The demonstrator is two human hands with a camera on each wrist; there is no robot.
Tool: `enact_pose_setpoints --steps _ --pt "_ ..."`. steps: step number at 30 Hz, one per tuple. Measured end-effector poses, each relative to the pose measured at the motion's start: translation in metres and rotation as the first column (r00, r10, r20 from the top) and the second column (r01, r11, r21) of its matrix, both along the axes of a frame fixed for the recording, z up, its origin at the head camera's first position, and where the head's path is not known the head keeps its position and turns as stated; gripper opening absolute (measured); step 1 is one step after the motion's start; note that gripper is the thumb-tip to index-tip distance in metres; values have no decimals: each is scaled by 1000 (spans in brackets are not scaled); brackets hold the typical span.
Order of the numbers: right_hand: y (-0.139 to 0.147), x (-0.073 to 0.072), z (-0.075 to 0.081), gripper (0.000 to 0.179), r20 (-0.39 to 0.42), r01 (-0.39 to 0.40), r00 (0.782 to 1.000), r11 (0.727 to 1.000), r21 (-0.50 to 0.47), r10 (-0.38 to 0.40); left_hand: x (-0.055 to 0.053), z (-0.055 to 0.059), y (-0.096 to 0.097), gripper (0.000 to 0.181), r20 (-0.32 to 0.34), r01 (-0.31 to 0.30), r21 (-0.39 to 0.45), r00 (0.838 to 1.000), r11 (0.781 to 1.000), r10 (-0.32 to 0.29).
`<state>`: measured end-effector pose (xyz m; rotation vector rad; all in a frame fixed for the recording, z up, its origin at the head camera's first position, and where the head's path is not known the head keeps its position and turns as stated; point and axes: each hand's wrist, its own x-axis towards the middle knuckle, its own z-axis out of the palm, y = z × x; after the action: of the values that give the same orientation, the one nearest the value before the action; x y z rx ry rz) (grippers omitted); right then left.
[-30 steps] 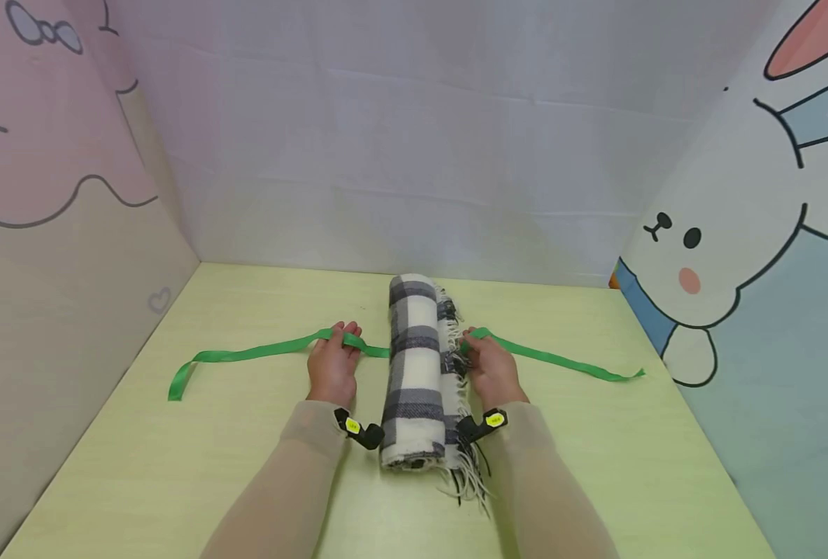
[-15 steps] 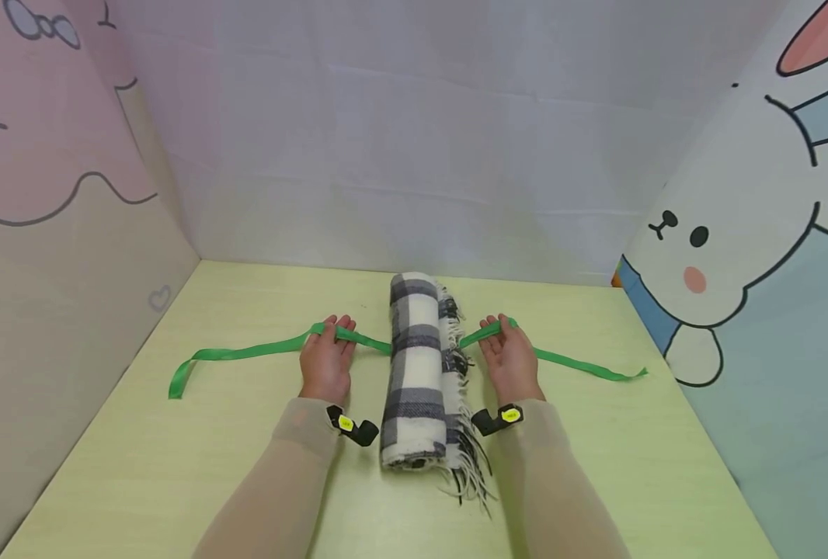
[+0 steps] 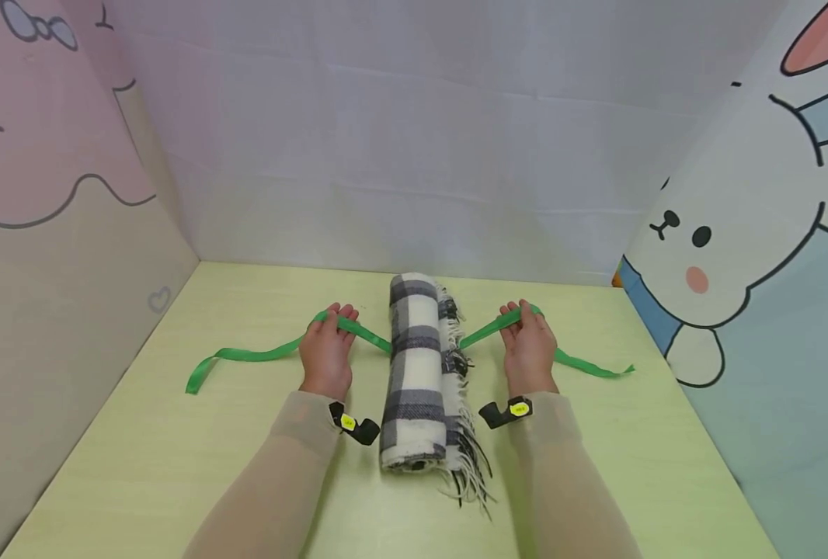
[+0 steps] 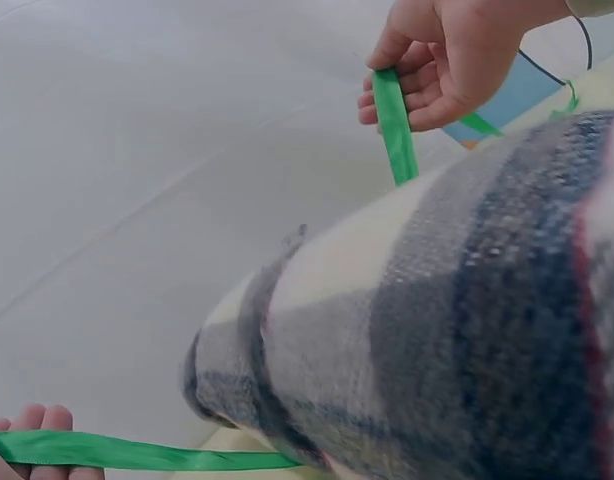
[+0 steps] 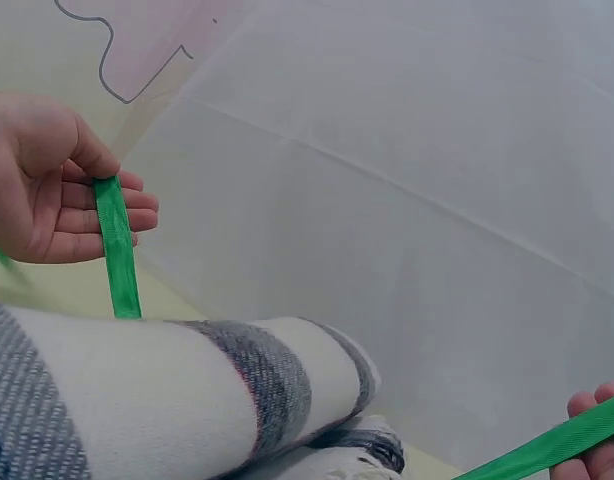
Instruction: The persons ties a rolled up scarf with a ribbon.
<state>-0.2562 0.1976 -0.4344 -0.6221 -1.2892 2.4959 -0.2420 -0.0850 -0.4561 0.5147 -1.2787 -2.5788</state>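
A rolled black-and-white checked scarf (image 3: 417,373) lies lengthwise on the table, its fringe (image 3: 466,435) along the right side. Under its middle runs a green ribbon (image 3: 482,332), coming out on both sides; the stretch beneath the roll is hidden. Left of the roll, my left hand (image 3: 326,361) faces palm up and pinches the ribbon between thumb and fingers. My right hand (image 3: 530,357) pinches the other side of it likewise. Both ribbon stretches slant up from the scarf (image 5: 167,390) to the hands, and the loose ends trail on the table.
The pale yellow table (image 3: 141,466) ends at a whitish cloth wall (image 3: 414,155) behind. Cartoon-printed panels stand at both sides, with a rabbit (image 3: 735,256) on the right one. A small black camera (image 3: 354,424) is strapped to each wrist.
My right hand has moved right and away from the scarf, drawing the ribbon up with it. The left hand has risen slightly. Both loose ends have slid a little inward; the scarf stays put.
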Motion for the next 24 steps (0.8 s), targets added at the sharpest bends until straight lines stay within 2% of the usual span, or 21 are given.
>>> enact_pose_setpoints --steps 3,7,15,20,24 --pt "-1 -2 6 41 -11 6 1000 1000 28 -6 -2 4 1 38 3 -13 -9 1000 1000 13" --pt "-6 -3 9 37 0 -27 1000 992 122 28 -5 6 3 35 51 -6 -47 999 999 8" --pt "-20 -1 8 36 -20 -115 991 934 337 129 -11 11 7 29 82 17 -159 997 987 -4" --pt "-23 0 10 34 3 -154 986 912 379 165 -15 10 11 31 124 108 -225 989 968 -81" --pt "-27 1 11 32 17 -194 978 876 442 209 -16 7 12 31 147 200 -297 976 934 -163"
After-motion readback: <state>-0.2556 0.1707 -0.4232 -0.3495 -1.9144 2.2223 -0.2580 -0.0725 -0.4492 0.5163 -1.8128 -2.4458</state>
